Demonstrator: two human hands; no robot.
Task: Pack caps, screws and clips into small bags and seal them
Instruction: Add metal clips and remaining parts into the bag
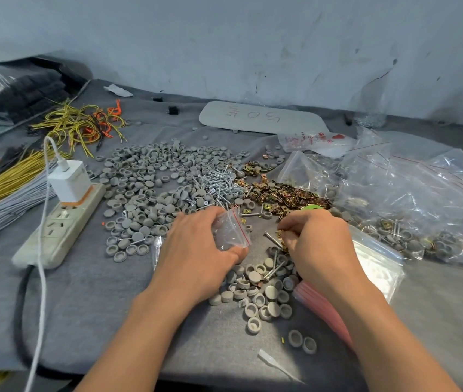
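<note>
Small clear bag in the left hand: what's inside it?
The small clear plastic bag with a red strip looks empty where visible; the left hand gripping it covers the rest.

Small clear red-zip bag (231, 232) tilted; beyond it grey caps (145, 176), silver screws (219, 182), brass clips (281, 193) heaped.

Soft, even, cool light; faint shadows, glare on plastic bags (411, 188), wide-angle bending at edges
</note>
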